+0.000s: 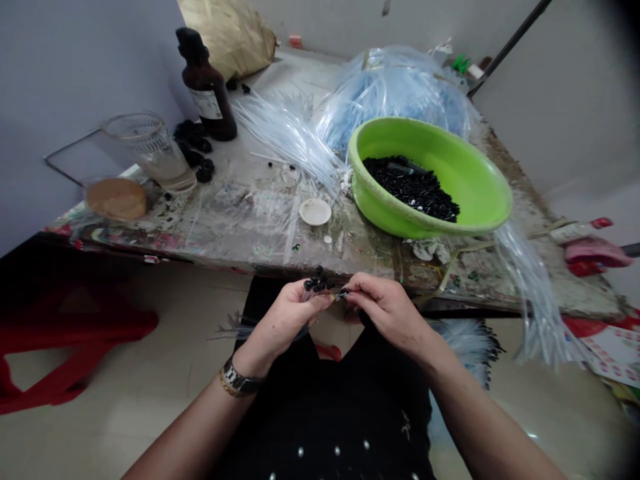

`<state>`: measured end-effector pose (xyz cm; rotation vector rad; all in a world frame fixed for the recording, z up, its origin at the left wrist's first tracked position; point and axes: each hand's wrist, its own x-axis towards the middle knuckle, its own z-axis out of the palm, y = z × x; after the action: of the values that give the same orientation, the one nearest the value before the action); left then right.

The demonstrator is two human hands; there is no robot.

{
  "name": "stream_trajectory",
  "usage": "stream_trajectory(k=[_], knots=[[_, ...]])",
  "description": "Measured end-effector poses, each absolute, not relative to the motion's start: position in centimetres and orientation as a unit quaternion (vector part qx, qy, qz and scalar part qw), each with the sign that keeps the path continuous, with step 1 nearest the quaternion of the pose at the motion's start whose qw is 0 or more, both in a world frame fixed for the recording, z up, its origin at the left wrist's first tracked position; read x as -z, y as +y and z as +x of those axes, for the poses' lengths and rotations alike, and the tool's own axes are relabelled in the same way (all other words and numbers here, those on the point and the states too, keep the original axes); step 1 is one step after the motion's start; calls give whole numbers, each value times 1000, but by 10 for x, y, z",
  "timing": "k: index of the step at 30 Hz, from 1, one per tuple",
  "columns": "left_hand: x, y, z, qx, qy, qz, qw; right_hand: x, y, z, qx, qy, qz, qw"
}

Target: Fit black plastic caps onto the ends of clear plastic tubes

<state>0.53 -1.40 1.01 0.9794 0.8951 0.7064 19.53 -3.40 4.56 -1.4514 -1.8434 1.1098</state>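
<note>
Person seated at the near edge of the table [260,220], both hands raised just in front of it over the lap. Left hand [287,320] is closed around a bunch of thin clear tubes [235,328] whose ends already carry small black caps [318,283]; the capped tips stick up past the fingers. Right hand [387,308] is pinched shut on one black cap [344,292], thumb and forefinger tips meeting the left hand's fingertips, so cap and tube end are touching or nearly so; the exact seat is too small to tell. Green basin [475,193] with a heap of loose black caps sits toward the right side of the table, near the front edge. A pile of clear tubes [390,93] lies behind it, more spilling over the right edge. Brown bottle [206,87], glass jar [153,150] and a small white lid [315,211] stand on the left half. To do this well, judging by the grip: keep the bundle tight so the single tube end stays stiff, line the cap's opening square to the tube, push straight without bending it, and keep finished tips clear of the working one.
</note>
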Motion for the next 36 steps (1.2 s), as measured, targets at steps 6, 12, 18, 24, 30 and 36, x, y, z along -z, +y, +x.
stream_trajectory(k=[6, 12, 18, 24, 30, 36], knots=[[-11, -14, 8, -323, 412, 472, 709, -45, -38, 192, -432, -650, -560, 279], [-7, -15, 10, -328, 402, 460, 721, -35, -40, 190, -437, -630, -572, 292], [-3, -14, 10, -326, 402, 426, 742, -28, -41, 190, -457, -595, -572, 332], [-9, -11, 6, -328, 410, 415, 743, -30, -39, 190, -461, -584, -573, 343], [-9, -11, 6, -338, 425, 437, 716, -32, -40, 192, -462, -600, -563, 332], [-13, -12, 6, -332, 414, 432, 729, -31, -40, 199, -377, -651, -565, 339]])
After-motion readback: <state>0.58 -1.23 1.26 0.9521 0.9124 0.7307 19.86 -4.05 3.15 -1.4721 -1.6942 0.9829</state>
